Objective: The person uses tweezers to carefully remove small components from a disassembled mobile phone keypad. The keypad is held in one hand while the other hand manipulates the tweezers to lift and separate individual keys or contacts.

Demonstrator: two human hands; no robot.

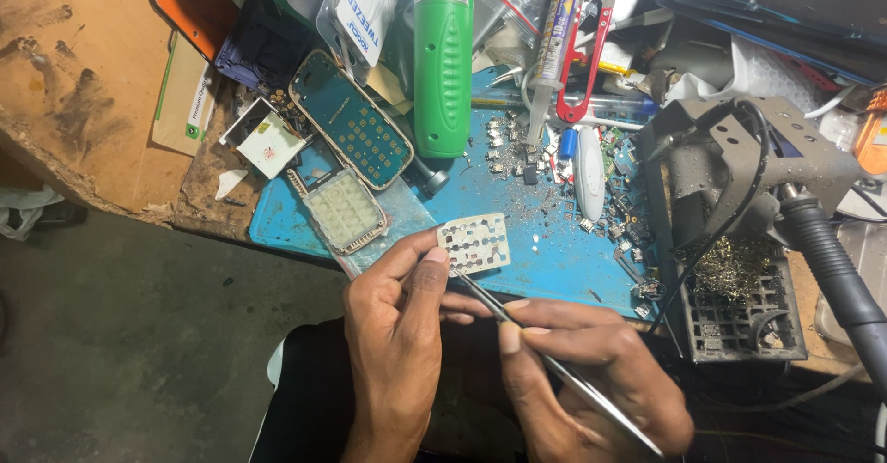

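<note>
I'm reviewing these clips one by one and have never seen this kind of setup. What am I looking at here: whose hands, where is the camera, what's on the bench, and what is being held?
There is one picture, taken by a camera worn on a person's head, looking down at their own two bare hands over a cluttered repair bench. The left hand pinches a small white perforated keypad sheet at its edge. The right hand holds thin metal tweezers, whose tips reach up to that sheet. Under them lies a blue work mat scattered with tiny electronic parts. On it are a teal phone circuit board, a pale keypad frame and a green cylindrical bottle. Red-handled cutters lie further back. At the right stands a grey soldering-iron stand with a dark cable.
</note>
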